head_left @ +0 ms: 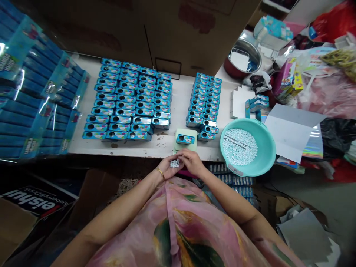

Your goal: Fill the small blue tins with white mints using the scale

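My left hand point(167, 168) is cupped palm up, with a small heap of white candies point(174, 163) in it. Bent over that palm, my right hand point(194, 162) has its fingertips curled together at the candies. Whether they pinch one is too small to tell. Just beyond both hands, a single blue tin point(185, 139) with a dark round opening lies on a pale green scale point(194, 132). To the right, a turquoise basin point(268, 150) holds many white candies and a dark strip lying across them.
Rows of blue tins point(126, 100) fill the table's left side, and a narrower block of tins point(204, 100) stands right of centre. Wrapped blue packs point(36, 89) are stacked far left. Large cardboard boxes point(133, 33) wall the back. A red metal bowl point(236, 68) and bags crowd the right.
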A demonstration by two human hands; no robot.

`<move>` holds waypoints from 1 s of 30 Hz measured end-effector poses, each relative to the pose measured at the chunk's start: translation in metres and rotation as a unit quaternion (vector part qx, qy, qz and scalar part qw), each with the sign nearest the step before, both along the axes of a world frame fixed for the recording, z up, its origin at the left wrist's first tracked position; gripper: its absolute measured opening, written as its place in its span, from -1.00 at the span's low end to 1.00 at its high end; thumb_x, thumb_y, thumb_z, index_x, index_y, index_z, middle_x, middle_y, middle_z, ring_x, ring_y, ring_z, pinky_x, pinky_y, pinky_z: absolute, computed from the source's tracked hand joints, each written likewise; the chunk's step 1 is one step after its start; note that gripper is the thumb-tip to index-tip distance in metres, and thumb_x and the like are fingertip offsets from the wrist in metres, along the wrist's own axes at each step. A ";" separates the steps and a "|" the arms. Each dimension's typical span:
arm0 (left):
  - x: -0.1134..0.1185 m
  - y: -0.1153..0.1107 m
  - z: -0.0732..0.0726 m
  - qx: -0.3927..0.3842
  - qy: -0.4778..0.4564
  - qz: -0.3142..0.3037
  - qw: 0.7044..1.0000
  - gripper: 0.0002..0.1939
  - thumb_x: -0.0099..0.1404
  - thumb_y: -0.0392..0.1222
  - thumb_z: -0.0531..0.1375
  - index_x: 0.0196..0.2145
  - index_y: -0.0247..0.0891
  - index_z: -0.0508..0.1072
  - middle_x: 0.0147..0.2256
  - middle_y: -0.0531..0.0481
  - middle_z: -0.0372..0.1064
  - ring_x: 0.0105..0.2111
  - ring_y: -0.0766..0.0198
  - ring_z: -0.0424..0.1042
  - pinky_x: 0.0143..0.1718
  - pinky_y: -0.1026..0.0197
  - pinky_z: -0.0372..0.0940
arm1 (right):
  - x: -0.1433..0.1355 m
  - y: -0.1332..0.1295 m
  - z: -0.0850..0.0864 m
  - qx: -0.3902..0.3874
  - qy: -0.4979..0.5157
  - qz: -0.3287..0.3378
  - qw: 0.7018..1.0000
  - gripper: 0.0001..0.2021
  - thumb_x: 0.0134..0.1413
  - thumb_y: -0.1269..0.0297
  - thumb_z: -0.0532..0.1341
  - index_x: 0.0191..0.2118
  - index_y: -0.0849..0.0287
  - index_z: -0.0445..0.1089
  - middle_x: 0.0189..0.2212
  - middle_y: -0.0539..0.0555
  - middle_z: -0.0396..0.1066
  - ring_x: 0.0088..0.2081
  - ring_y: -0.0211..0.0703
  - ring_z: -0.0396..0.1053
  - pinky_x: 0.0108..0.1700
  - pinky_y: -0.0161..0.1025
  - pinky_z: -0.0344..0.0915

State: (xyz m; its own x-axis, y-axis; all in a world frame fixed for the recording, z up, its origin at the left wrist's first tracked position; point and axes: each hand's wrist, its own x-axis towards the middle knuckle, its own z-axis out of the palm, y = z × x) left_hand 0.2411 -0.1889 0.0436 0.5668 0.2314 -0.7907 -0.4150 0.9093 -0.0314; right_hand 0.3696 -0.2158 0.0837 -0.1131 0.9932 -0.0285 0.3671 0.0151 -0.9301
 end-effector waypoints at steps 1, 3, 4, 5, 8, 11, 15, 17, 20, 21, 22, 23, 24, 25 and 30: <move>-0.002 0.004 0.000 0.002 0.008 0.003 1.000 -0.82 0.16 -0.41 -0.01 -0.49 -0.41 0.36 -0.57 -0.11 0.37 -0.53 0.30 0.40 -0.47 0.28 0.34 | 0.002 0.010 -0.001 -0.006 0.021 -0.027 0.999 -0.82 0.00 0.47 0.04 -0.31 0.20 0.36 -0.37 0.03 0.34 -0.35 -0.32 0.30 -0.30 -0.35 0.28; -0.007 0.010 0.000 0.009 0.024 -0.006 1.000 -0.82 0.17 -0.37 -0.01 -0.46 -0.44 0.37 -0.55 -0.16 0.39 -0.52 0.27 0.41 -0.50 0.27 0.35 | 0.005 0.031 -0.005 -0.024 0.066 -0.071 0.995 -0.84 -0.01 0.42 0.05 -0.32 0.20 0.35 -0.36 0.03 0.33 -0.41 -0.35 0.31 -0.43 -0.40 0.27; -0.010 0.012 0.000 0.013 0.032 -0.009 0.999 -0.81 0.18 -0.36 -0.01 -0.45 -0.45 0.38 -0.54 -0.18 0.39 -0.53 0.26 0.42 -0.52 0.27 0.35 | 0.007 0.040 -0.009 -0.033 0.085 -0.084 0.992 -0.84 -0.01 0.39 0.05 -0.32 0.20 0.35 -0.36 0.03 0.33 -0.43 -0.36 0.30 -0.48 -0.43 0.26; -0.012 0.012 0.000 0.016 0.038 -0.008 0.999 -0.81 0.18 -0.35 -0.01 -0.45 -0.46 0.38 -0.54 -0.19 0.40 -0.54 0.26 0.42 -0.53 0.27 0.35 | 0.008 0.048 -0.013 -0.042 0.098 -0.091 0.990 -0.84 -0.02 0.37 0.05 -0.32 0.20 0.35 -0.36 0.02 0.32 -0.44 -0.36 0.30 -0.52 -0.44 0.24; -0.018 0.009 0.000 0.017 0.044 0.005 0.999 -0.81 0.18 -0.36 0.00 -0.45 -0.46 0.38 -0.54 -0.20 0.40 -0.54 0.27 0.42 -0.52 0.28 0.36 | 0.011 0.062 -0.025 -0.052 0.088 -0.098 0.990 -0.84 -0.04 0.34 0.05 -0.34 0.18 0.35 -0.36 0.01 0.33 -0.43 -0.36 0.30 -0.55 -0.46 0.24; -0.022 0.007 0.000 0.014 0.052 0.013 0.998 -0.82 0.17 -0.37 0.00 -0.46 -0.46 0.38 -0.54 -0.19 0.40 -0.54 0.27 0.42 -0.52 0.29 0.36 | 0.015 0.066 -0.029 -0.034 0.018 -0.077 0.996 -0.83 -0.03 0.37 0.05 -0.34 0.18 0.37 -0.34 0.01 0.34 -0.41 -0.34 0.29 -0.49 -0.42 0.27; -0.023 0.008 -0.001 0.019 0.052 0.018 0.998 -0.83 0.16 -0.37 0.01 -0.45 -0.45 0.39 -0.54 -0.19 0.40 -0.53 0.27 0.42 -0.53 0.29 0.36 | 0.022 0.065 -0.022 0.029 -0.155 0.003 0.987 -0.78 0.02 0.47 0.01 -0.30 0.18 0.38 -0.30 0.04 0.35 -0.23 -0.27 0.28 -0.16 -0.30 0.24; -0.023 0.009 -0.001 0.021 0.048 0.019 0.998 -0.82 0.16 -0.37 0.00 -0.45 -0.45 0.39 -0.54 -0.19 0.40 -0.53 0.27 0.41 -0.53 0.29 0.36 | 0.024 0.065 -0.016 0.029 -0.266 0.055 0.962 -0.75 0.05 0.50 -0.01 -0.25 0.18 0.37 -0.25 0.07 0.34 -0.17 -0.22 0.25 -0.12 -0.27 0.19; -0.022 0.011 0.000 0.023 0.043 0.015 0.999 -0.81 0.17 -0.37 -0.01 -0.45 -0.45 0.38 -0.54 -0.19 0.40 -0.54 0.28 0.41 -0.54 0.30 0.35 | 0.023 0.064 -0.004 0.008 -0.399 0.122 0.909 -0.72 0.06 0.51 -0.02 -0.18 0.14 0.34 -0.16 0.08 0.29 -0.15 -0.17 0.20 -0.16 -0.27 0.19; -0.021 0.012 0.000 0.025 0.043 0.013 0.999 -0.81 0.17 -0.37 -0.01 -0.46 -0.45 0.38 -0.54 -0.19 0.40 -0.55 0.29 0.41 -0.54 0.31 0.35 | 0.021 0.064 0.000 0.004 -0.429 0.139 0.893 -0.72 0.06 0.50 -0.01 -0.17 0.14 0.33 -0.14 0.08 0.27 -0.15 -0.16 0.19 -0.18 -0.27 0.19; -0.021 0.012 0.000 0.026 0.043 0.010 0.999 -0.81 0.17 -0.37 -0.01 -0.45 -0.45 0.38 -0.54 -0.19 0.40 -0.55 0.29 0.41 -0.54 0.31 0.35 | 0.020 0.063 0.005 0.000 -0.453 0.151 0.878 -0.73 0.07 0.49 -0.01 -0.16 0.13 0.32 -0.13 0.08 0.25 -0.15 -0.15 0.18 -0.21 -0.28 0.20; -0.021 0.012 0.001 0.026 0.044 0.008 0.999 -0.81 0.17 -0.37 -0.01 -0.45 -0.45 0.38 -0.54 -0.19 0.40 -0.56 0.30 0.40 -0.55 0.31 0.35 | 0.018 0.063 0.009 -0.003 -0.474 0.161 0.866 -0.73 0.07 0.48 -0.01 -0.15 0.13 0.32 -0.11 0.08 0.24 -0.16 -0.15 0.18 -0.23 -0.28 0.20; -0.020 0.012 0.001 0.026 0.045 0.006 0.999 -0.81 0.17 -0.37 -0.01 -0.45 -0.45 0.39 -0.54 -0.19 0.40 -0.57 0.30 0.40 -0.56 0.31 0.35 | 0.017 0.062 0.013 -0.006 -0.489 0.167 0.856 -0.74 0.08 0.47 -0.01 -0.15 0.12 0.31 -0.10 0.09 0.22 -0.16 -0.14 0.17 -0.25 -0.28 0.20; -0.020 0.012 0.001 0.025 0.047 0.004 0.999 -0.81 0.17 -0.37 -0.01 -0.44 -0.45 0.39 -0.54 -0.18 0.40 -0.57 0.30 0.40 -0.56 0.31 0.35 | 0.016 0.062 0.015 -0.008 -0.499 0.168 0.850 -0.74 0.08 0.46 -0.01 -0.15 0.12 0.31 -0.10 0.10 0.22 -0.16 -0.13 0.17 -0.27 -0.28 0.20; -0.020 0.012 0.000 0.024 0.052 0.004 0.998 -0.82 0.17 -0.37 0.00 -0.43 -0.45 0.39 -0.55 -0.18 0.40 -0.58 0.30 0.40 -0.57 0.31 0.35 | 0.017 0.062 0.011 -0.001 -0.468 0.153 0.871 -0.73 0.07 0.49 -0.01 -0.16 0.12 0.32 -0.11 0.11 0.24 -0.17 -0.13 0.19 -0.24 -0.25 0.20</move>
State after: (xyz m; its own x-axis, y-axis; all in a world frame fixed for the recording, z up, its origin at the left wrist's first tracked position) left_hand 0.2214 -0.1769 0.0437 0.4800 0.2743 -0.8333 -0.4217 0.9051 0.0550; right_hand 0.3861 -0.1538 0.0944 -0.2991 0.9201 -0.2527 0.9428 0.2442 -0.2268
